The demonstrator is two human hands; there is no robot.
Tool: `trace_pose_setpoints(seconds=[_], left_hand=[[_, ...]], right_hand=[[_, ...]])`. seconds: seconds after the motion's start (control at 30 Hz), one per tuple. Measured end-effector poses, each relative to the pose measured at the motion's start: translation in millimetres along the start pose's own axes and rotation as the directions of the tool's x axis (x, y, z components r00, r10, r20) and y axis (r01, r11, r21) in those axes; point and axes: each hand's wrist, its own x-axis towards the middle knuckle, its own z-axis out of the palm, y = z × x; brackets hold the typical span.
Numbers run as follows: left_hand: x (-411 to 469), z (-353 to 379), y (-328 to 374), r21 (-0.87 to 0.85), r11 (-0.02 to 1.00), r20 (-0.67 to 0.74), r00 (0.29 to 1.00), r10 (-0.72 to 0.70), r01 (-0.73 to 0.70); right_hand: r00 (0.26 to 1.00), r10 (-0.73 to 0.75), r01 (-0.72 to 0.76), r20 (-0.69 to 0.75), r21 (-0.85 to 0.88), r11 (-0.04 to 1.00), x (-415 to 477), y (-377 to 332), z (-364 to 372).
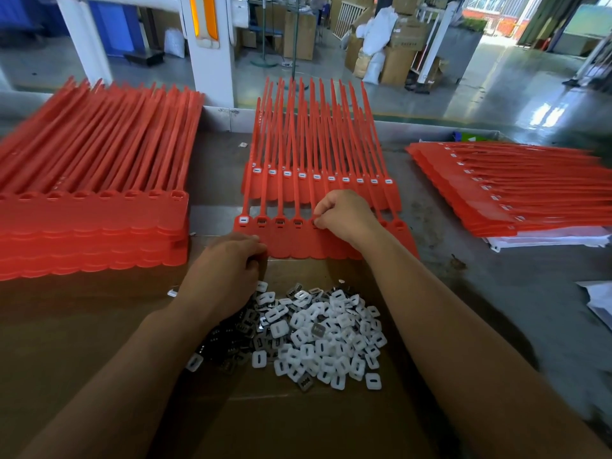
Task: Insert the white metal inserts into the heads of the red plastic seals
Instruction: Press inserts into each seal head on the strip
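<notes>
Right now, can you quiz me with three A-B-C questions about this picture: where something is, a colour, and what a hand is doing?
1. Where is the pile of white inserts?
A. on the cardboard between the arms
B. on the left red stack
C. on the floor
2. What colour are the seals?
A. blue
B. red
C. green
3. What is the right hand doing?
A. lying flat
B. pinching at a seal head
C. lifting a box
Answers: A, the pile sits on brown cardboard; B, every strap is red; B, its curled fingertips meet at a head.
</notes>
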Motion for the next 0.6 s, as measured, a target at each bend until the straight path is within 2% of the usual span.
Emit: trace_pose_setpoints(seconds=[0.13,0.37,0.5,0.6], left_hand=[[-0.9,-0.8,0.4,-0.013,1.0,-0.003,1.0,-0.004,0.004],[-1.2,-1.4,2.2,-0.008,1.0,0.007,1.0,-0.017,0.017],[-0.6,-1.0,2.4,-0.004,1.0,0.009,1.0,-0.019,0.019],[-0.2,-0.7,1.0,-0.005,1.0,0.012,1.0,-0.027,0.027]], right_hand=[[0.998,0.053,-0.052,-0.038,0.036,0.998,-1.6,-4.0,0.2],[0.999,0.049,-0.05,0.01,0.085,0.995,-3.2,0.5,-2.6],[0.998,-0.024,0.012,0.061,0.187,0.982,-13.6,2.9,-9.5],[0.977,-0.134,0.112,0.164,0.139,0.984,-30.5,1.5,-22.4]])
